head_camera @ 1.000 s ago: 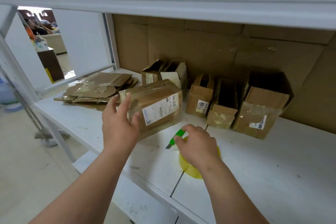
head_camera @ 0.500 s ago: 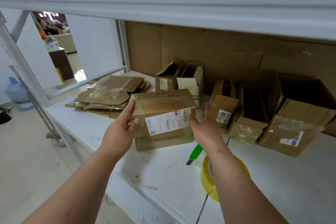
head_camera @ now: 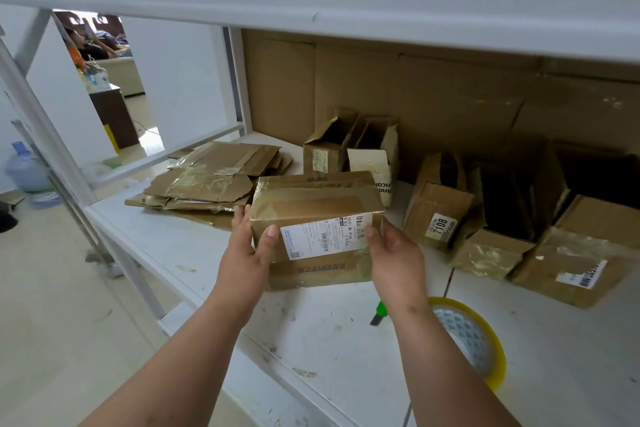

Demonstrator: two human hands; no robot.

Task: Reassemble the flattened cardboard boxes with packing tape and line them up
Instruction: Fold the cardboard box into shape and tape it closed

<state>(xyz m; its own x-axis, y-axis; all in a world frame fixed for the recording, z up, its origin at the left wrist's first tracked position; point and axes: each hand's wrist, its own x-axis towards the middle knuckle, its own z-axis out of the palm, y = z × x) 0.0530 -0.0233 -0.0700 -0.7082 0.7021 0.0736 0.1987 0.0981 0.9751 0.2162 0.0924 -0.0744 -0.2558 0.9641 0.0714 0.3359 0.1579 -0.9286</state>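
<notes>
Both hands, left hand (head_camera: 247, 255) and right hand (head_camera: 394, 258), clasp the taped box (head_camera: 317, 230) at mid-frame, thumbs on its labelled face. Best to keep it level and set it squarely beside the assembled boxes (head_camera: 440, 210) at right, edges flush.

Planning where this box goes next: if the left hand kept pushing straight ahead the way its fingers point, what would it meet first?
Probably the stack of flattened cardboard just beyond the left hand, which grips the taped box. Depth is unclear; its fingertips may already be close to the stack's near edge.

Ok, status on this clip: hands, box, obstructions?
Both hands, left and right, grip taped box. Held above shelf. Tape roll behind right wrist; nothing blocking.
</notes>
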